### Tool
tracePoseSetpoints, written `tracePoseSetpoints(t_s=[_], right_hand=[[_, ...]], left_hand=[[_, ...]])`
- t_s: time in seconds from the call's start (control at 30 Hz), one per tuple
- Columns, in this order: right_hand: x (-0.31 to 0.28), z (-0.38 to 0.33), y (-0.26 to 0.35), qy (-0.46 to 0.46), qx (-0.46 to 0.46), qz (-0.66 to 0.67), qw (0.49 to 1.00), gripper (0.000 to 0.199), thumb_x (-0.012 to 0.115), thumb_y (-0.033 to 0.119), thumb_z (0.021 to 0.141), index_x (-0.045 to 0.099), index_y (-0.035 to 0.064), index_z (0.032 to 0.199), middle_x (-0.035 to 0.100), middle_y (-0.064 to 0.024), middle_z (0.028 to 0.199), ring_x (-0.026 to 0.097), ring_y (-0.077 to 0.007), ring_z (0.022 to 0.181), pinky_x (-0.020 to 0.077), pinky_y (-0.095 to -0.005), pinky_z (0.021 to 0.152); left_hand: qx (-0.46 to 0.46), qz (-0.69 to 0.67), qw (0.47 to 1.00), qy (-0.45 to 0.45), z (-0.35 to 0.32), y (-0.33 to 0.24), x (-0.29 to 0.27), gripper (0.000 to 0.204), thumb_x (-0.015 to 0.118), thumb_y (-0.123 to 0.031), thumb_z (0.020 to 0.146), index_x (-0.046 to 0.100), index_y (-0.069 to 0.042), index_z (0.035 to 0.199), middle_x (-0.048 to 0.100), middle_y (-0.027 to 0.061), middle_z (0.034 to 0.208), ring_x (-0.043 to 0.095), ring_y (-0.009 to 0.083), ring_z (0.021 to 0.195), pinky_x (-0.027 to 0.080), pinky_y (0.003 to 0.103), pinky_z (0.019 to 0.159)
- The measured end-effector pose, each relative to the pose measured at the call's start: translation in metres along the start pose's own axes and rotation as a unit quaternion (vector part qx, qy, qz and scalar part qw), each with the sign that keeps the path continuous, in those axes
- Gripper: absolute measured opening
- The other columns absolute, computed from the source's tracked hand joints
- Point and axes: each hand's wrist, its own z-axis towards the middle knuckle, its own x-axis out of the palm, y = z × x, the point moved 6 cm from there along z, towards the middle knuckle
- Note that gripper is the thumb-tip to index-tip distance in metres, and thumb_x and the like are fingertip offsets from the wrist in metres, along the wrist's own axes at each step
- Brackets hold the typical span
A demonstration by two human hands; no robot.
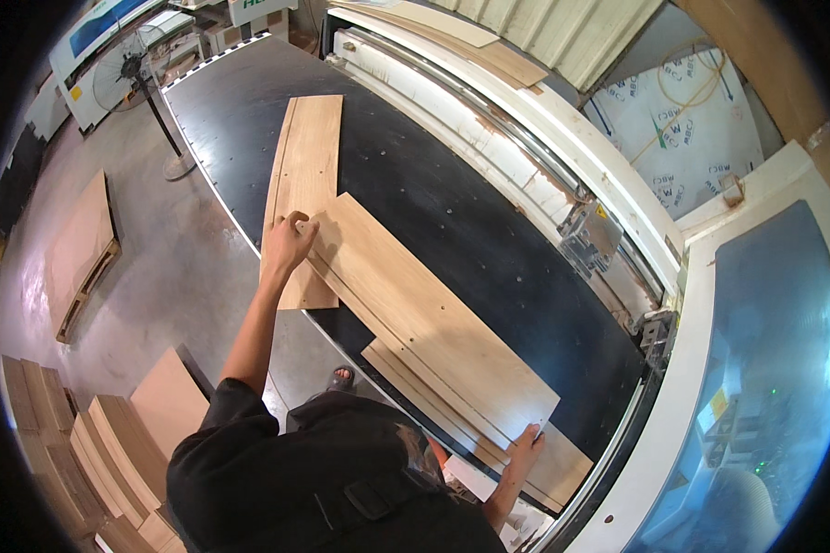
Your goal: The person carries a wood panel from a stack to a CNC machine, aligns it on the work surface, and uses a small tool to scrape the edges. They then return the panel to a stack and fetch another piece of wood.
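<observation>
A long light wooden panel [433, 313] lies slanted on the black machine bed [452, 184]. My left hand [288, 241] grips its far upper-left corner. My right hand [524, 452] holds its near lower-right end. Under that end lies another wooden panel [563, 465], partly covered. A third panel [306, 170] lies further up the bed, and its near end runs under my left hand and the top panel's corner.
White machine rails [489, 120] run along the bed's right side. A standing fan [134, 69] is on the concrete floor at upper left. A pallet with a board [78, 253] sits at left. Stacks of wooden panels [111, 452] stand at lower left.
</observation>
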Motion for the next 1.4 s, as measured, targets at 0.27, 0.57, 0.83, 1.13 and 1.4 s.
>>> tracePoseSetpoints(t_s=[0.27, 0.57, 0.83, 1.13, 1.4], right_hand=[[0.145, -0.094, 0.031, 0.055, 0.084, 0.137, 0.985, 0.050, 0.056, 0.039, 0.105, 0.049, -0.0008, 0.135, 0.057, -0.0143, 0.122, 0.055, -0.0209, 0.110, 0.0452, -0.0359, 0.097], [0.290, -0.233, 0.128, 0.537, -0.034, -0.016, 0.843, 0.025, 0.057, 0.022, 0.105, 0.064, 0.0000, 0.113, 0.074, -0.0098, 0.099, 0.073, -0.0198, 0.087, 0.0566, -0.0281, 0.075], [0.294, -0.243, 0.169, 0.551, -0.163, -0.099, 0.813, 0.020, 0.062, 0.019, 0.102, 0.069, 0.0025, 0.110, 0.076, -0.0111, 0.090, 0.074, -0.0167, 0.087, 0.0562, -0.0287, 0.077], [0.275, -0.225, 0.159, 0.510, -0.146, -0.104, 0.841, 0.021, 0.063, 0.020, 0.101, 0.069, 0.0029, 0.111, 0.076, -0.0101, 0.090, 0.073, -0.0166, 0.082, 0.0555, -0.0290, 0.075], [0.249, -0.202, 0.157, 0.448, -0.191, -0.124, 0.864, 0.023, 0.063, 0.024, 0.099, 0.070, 0.0063, 0.111, 0.076, -0.0100, 0.090, 0.074, -0.0253, 0.081, 0.0562, -0.0334, 0.075]], left_hand=[[0.116, -0.038, 0.991, 0.054, -0.005, 0.000, 0.049, 0.063, 0.075, -0.040, 0.084, 0.057, -0.018, 0.140, 0.037, 0.0285, 0.154, 0.027, 0.0522, 0.144, 0.027, 0.060, 0.117], [0.141, 0.071, 0.984, 0.089, -0.058, 0.013, 0.004, 0.061, 0.063, -0.052, 0.091, 0.054, -0.029, 0.147, 0.020, 0.0287, 0.164, 0.011, 0.0548, 0.151, 0.013, 0.069, 0.118], [0.091, 0.070, 0.989, 0.093, -0.017, 0.062, 0.012, 0.063, 0.056, -0.063, 0.093, 0.053, -0.035, 0.148, 0.020, 0.0207, 0.167, 0.007, 0.0507, 0.153, 0.014, 0.067, 0.119], [0.129, 0.103, 0.984, 0.067, 0.012, 0.068, 0.017, 0.061, 0.058, -0.062, 0.094, 0.053, -0.035, 0.148, 0.025, 0.0197, 0.166, 0.012, 0.0496, 0.153, 0.016, 0.052, 0.125], [0.147, 0.063, 0.984, 0.078, 0.017, 0.060, 0.020, 0.058, 0.062, -0.054, 0.095, 0.055, -0.032, 0.147, 0.029, 0.0242, 0.163, 0.015, 0.0516, 0.151, 0.017, 0.051, 0.125]])
